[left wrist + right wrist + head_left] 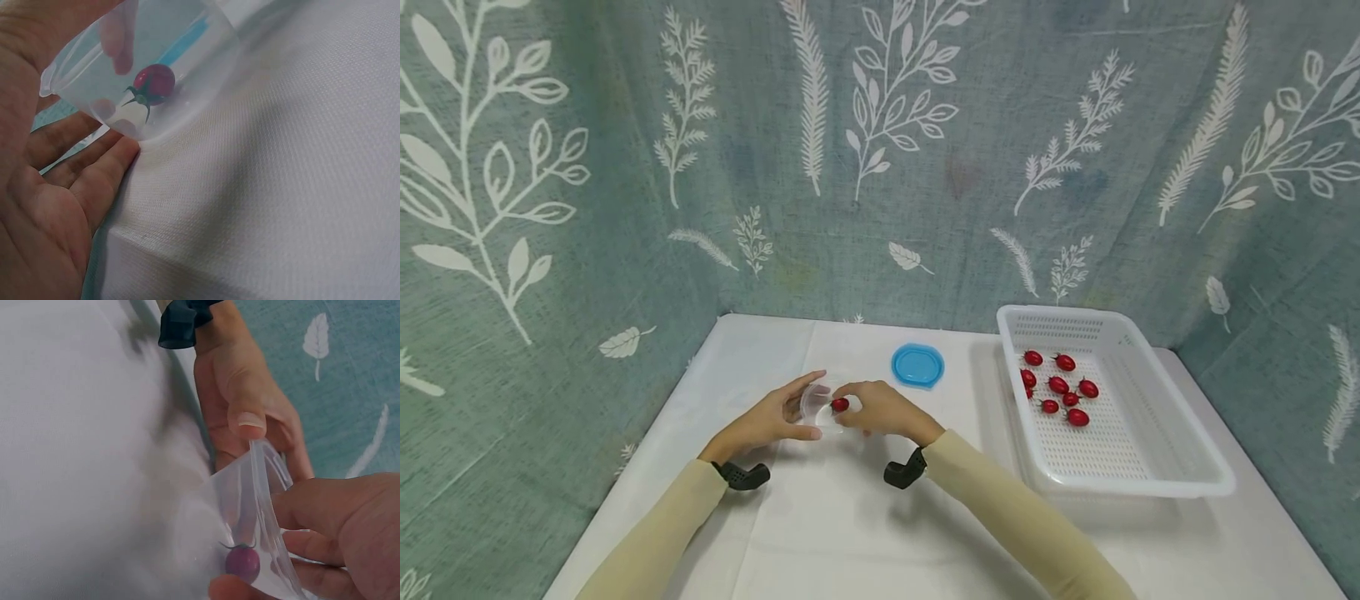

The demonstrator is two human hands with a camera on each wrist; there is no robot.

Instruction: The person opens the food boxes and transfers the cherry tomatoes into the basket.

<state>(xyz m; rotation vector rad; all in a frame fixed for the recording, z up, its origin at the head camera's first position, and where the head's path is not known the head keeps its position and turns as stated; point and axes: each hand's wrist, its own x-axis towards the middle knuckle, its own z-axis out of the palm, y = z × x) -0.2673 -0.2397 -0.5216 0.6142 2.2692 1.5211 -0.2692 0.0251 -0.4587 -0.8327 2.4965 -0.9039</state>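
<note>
A clear plastic container [810, 402] stands on the white cloth. My left hand [771, 414] holds its left side. The left thumb lies by the rim [255, 462], and the other fingers curve round the wall. One red cherry tomato [155, 83] with a green stem lies inside, seen through the plastic. My right hand [880, 407] reaches over the rim from the right, its fingers [312, 503] at the opening and its thumb low beside the wall. Right fingertips [122, 59] show just above the tomato, which appears uncovered in both wrist views.
At the right stands a white slotted basket [1180, 408] with several cherry tomatoes [1058, 384] towards its left. A blue lid [917, 365] lies on the cloth behind the hands. Patterned green fabric [925, 192] hangs behind the table and at its sides.
</note>
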